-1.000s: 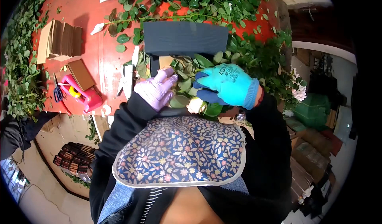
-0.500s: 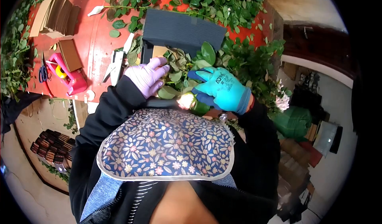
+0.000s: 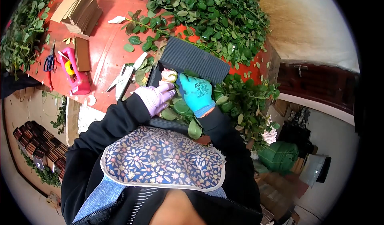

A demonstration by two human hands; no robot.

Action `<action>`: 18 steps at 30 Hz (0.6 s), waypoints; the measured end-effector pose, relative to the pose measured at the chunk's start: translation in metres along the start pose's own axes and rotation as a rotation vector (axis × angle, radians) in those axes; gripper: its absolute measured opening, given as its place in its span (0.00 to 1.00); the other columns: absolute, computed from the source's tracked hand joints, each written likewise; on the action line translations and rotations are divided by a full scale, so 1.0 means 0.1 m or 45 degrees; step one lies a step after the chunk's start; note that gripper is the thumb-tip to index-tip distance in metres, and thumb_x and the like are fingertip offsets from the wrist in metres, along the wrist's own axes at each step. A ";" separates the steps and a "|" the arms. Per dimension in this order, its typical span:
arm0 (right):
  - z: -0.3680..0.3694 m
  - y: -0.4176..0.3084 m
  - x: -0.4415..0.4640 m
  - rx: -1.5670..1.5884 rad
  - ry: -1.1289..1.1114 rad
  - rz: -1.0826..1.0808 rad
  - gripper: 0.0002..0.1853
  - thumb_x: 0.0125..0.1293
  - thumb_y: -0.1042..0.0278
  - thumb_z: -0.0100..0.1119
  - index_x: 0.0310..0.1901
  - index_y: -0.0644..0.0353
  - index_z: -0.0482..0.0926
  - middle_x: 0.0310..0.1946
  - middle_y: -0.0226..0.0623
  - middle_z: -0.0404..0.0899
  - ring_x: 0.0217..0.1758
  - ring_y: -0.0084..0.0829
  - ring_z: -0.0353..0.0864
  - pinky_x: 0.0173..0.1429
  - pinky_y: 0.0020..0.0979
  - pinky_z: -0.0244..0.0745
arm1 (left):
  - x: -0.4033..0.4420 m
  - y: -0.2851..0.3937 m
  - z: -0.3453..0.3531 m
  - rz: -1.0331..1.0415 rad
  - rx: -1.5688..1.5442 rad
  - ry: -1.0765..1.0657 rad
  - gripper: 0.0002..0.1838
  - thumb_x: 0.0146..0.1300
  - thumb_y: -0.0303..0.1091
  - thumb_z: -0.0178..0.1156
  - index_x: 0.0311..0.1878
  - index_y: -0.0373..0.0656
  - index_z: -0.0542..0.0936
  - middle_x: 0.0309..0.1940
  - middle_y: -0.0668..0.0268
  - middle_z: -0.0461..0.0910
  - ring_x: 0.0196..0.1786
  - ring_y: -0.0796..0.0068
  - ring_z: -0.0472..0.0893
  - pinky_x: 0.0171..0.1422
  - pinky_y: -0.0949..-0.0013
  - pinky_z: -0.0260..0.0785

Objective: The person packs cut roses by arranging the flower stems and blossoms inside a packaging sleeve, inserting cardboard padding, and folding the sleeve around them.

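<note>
My left hand (image 3: 154, 98), in a lilac glove, rests with fingers stretched out over leaves at the left side of a black ribbed tray (image 3: 170, 124). My right hand (image 3: 196, 92), in a teal and navy glove, has its fingers curled by a pale pink and cream rose (image 3: 169, 75) and appears to grip it; the palm side is hidden. The rose head lies at the far left inside the tray. Green rose leaves (image 3: 183, 107) fill the space between both hands. Behind the right hand slants a black ribbed panel (image 3: 194, 61).
White-handled pruning shears (image 3: 123, 81) lie left of the tray. Farther left are a pink tape dispenser (image 3: 81, 83), scissors (image 3: 49, 62) and stacked cardboard (image 3: 78, 11). Leafy stems (image 3: 212, 15) cover the far side of the red table (image 3: 105, 45); more foliage (image 3: 248, 103) lies at right.
My right hand has moved left and turned fingers-up, and the rose head has gone from the tray's near side to its far left. My left hand stays over the leaves. The view has shifted.
</note>
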State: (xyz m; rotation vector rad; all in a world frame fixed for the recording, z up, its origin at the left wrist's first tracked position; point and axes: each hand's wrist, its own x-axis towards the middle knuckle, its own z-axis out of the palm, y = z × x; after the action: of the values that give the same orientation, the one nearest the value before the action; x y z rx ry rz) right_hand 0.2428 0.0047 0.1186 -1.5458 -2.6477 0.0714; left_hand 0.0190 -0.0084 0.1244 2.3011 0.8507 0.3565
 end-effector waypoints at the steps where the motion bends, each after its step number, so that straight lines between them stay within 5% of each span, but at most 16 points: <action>1: 0.03 0.01 -0.01 0.009 -0.039 0.028 0.12 0.62 0.66 0.60 0.46 0.57 0.80 0.29 0.37 0.82 0.31 0.41 0.83 0.34 0.40 0.76 | 0.00 0.00 0.00 -0.024 -0.045 -0.001 0.21 0.63 0.35 0.60 0.60 0.45 0.75 0.61 0.61 0.73 0.42 0.57 0.83 0.45 0.58 0.77; 8: -0.06 -0.03 0.02 -0.073 -0.147 0.095 0.14 0.60 0.65 0.60 0.49 0.54 0.78 0.30 0.36 0.82 0.30 0.39 0.84 0.31 0.41 0.76 | 0.08 -0.07 -0.09 -0.018 -0.305 -0.026 0.21 0.64 0.35 0.61 0.60 0.45 0.76 0.62 0.61 0.73 0.47 0.60 0.84 0.50 0.62 0.78; 12: -0.11 -0.03 0.01 -0.065 -0.092 0.072 0.17 0.59 0.64 0.61 0.51 0.53 0.78 0.29 0.34 0.82 0.28 0.39 0.84 0.31 0.39 0.77 | 0.20 -0.10 0.00 0.052 -0.049 0.212 0.20 0.65 0.37 0.59 0.59 0.45 0.76 0.64 0.61 0.71 0.48 0.60 0.83 0.49 0.61 0.77; 13: -0.13 -0.05 0.01 -0.058 -0.088 0.092 0.17 0.59 0.64 0.61 0.51 0.53 0.78 0.29 0.34 0.82 0.28 0.39 0.84 0.31 0.39 0.77 | 0.24 -0.05 -0.04 -0.039 0.036 0.057 0.21 0.65 0.37 0.59 0.61 0.45 0.76 0.67 0.61 0.70 0.48 0.60 0.84 0.49 0.61 0.77; 15: -0.21 -0.08 0.02 -0.089 -0.327 0.173 0.18 0.58 0.63 0.62 0.51 0.54 0.77 0.35 0.34 0.83 0.34 0.38 0.84 0.36 0.39 0.77 | 0.27 -0.01 -0.05 -0.076 0.073 -0.016 0.21 0.65 0.37 0.59 0.61 0.45 0.75 0.67 0.61 0.69 0.47 0.60 0.84 0.48 0.60 0.78; 18: -0.47 -0.18 -0.11 -0.116 -0.090 0.008 0.20 0.57 0.59 0.62 0.51 0.55 0.77 0.41 0.36 0.80 0.44 0.37 0.81 0.43 0.41 0.75 | 0.30 -0.02 -0.06 -0.126 0.113 -0.099 0.22 0.65 0.37 0.59 0.62 0.46 0.75 0.68 0.61 0.69 0.46 0.59 0.84 0.47 0.59 0.77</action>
State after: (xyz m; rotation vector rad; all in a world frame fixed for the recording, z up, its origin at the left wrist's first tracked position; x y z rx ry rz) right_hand 0.2365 -0.0137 0.1665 -1.6073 -2.7369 0.0063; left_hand 0.0376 0.0149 0.1287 2.3277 0.9542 0.1879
